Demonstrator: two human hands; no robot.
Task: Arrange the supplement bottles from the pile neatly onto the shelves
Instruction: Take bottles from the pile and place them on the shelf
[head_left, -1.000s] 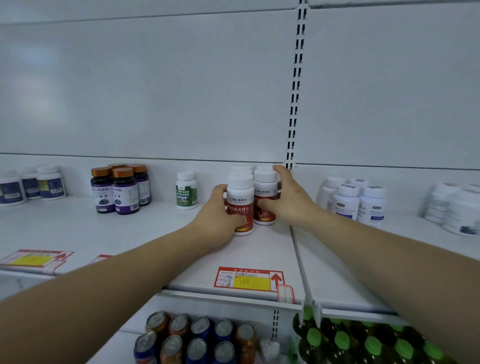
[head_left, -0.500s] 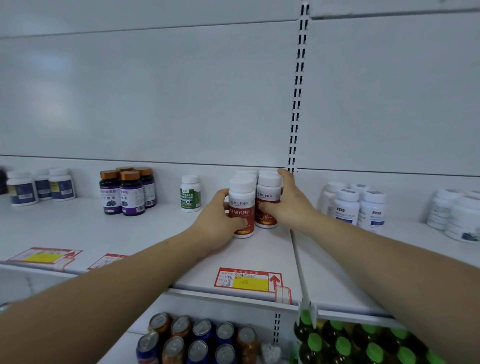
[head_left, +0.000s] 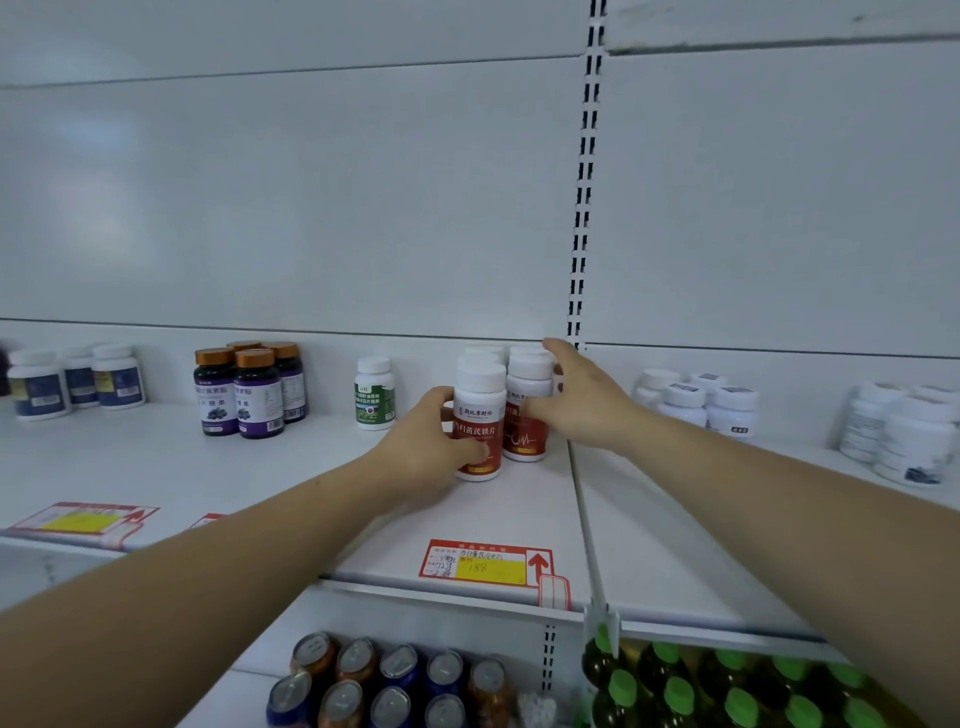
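White shelving fills the view, and on the middle shelf (head_left: 311, 493) the red-labelled supplement bottles stand upright in a tight cluster just left of the seam (head_left: 579, 499) between 2 shelf boards, below the slotted upright (head_left: 584, 182). The left hand (head_left: 426, 441) wraps the front red-labelled bottle (head_left: 480, 410), fingers curled round its far left side and thumb pressed on the lower label. The right hand (head_left: 582, 405) holds the second red-labelled bottle (head_left: 524, 415), which touches the first on its right. Its fingers lie pressed together up that bottle's right side to the cap, thumb across the label. More white caps (head_left: 485, 353) of the same kind show behind these 2. The pile itself is out of view

The likeliest trouble is a topple. These bottles look tall and narrow, and the right fingers reach cap height, so a push there could tip the second bottle into the row behind and take several down. Uneven pressure from the 2 hands could also twist the labels off the front. A base sliding right might catch on the seam and rock. Pulling the left hand away carelessly could clip the green-labelled bottle (head_left: 374, 395) nearby. Any bottle knocked forward could roll off the edge onto the cans (head_left: 395, 680) below
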